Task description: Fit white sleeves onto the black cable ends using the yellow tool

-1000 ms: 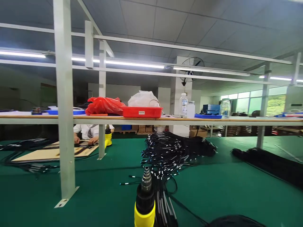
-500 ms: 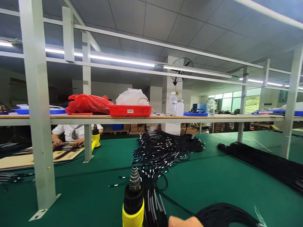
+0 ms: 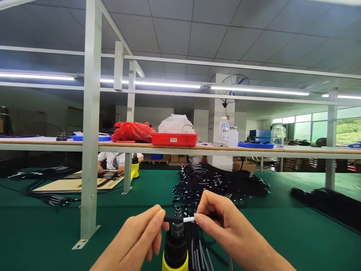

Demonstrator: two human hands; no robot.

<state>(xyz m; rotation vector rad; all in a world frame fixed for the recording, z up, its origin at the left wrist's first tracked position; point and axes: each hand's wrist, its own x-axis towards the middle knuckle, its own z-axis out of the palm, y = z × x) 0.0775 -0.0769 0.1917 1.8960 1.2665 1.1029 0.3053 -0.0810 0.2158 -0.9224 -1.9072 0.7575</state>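
Observation:
Between my two hands a thin black cable (image 3: 173, 218) with a white sleeve (image 3: 188, 219) is stretched level. My left hand (image 3: 138, 235) pinches its black end between thumb and fingers. The white end is in the closed fingertips of my right hand (image 3: 225, 222). Just behind or above the cable, as seen here, rises the metal nozzle of an upright yellow and black heat gun (image 3: 175, 256); whether they touch I cannot tell. Grey-sleeved cables (image 3: 197, 250) lie beside the gun, partly hidden by my right hand.
A large pile of black cables (image 3: 214, 180) lies beyond my hands on the green tabletop (image 3: 270, 233). Another bundle (image 3: 329, 205) is at right. A shelf post (image 3: 90, 180) stands at left. On the shelf sits a red tray (image 3: 175, 139). Across, a person works at a board (image 3: 70, 184).
Both hands have come up into view with the cable held between them over the heat gun; before, only part of one hand showed. The view has shifted left.

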